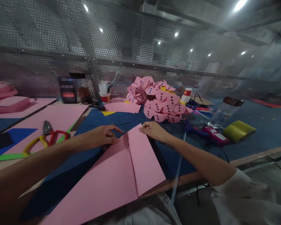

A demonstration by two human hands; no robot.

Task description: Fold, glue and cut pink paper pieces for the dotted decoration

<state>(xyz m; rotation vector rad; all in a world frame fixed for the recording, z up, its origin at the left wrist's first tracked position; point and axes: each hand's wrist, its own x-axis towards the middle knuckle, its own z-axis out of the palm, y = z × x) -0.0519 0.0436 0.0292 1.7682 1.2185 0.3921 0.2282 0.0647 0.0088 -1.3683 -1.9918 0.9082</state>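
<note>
- Here's the pink sheet [107, 181], front and centre, on the near part of the blue surface [262, 128] and reaching over its edge above the person's lap.
- Its long axis runs slantwise, from the near left up to the far right; the narrow corner points away from the person, and a folded-looking band lies along the right side, one raised line dividing it from the rest.
- Right hand [152, 129] at that far corner: thumb and fingers pinched together on the paper.
- Left hand [105, 136] at the far left edge, index finger apart from the others, lower fingertips at the paper; whether they clamp it, I cannot tell.
- The step in hand looks like holding and lining up the band; a next move along that line would call for a steady corner and a flat, even press.
- Just beyond, a heap of dotted pink pieces [164, 103], with a paper cup [186, 94] beside it.
- Off right: a purple-and-pink glue gun [216, 135], a yellow roll [240, 131], a clear jar [226, 112] leaning in view.
- Over left, red-and-yellow-handled scissors [46, 142], well apart from the sheet.
</note>
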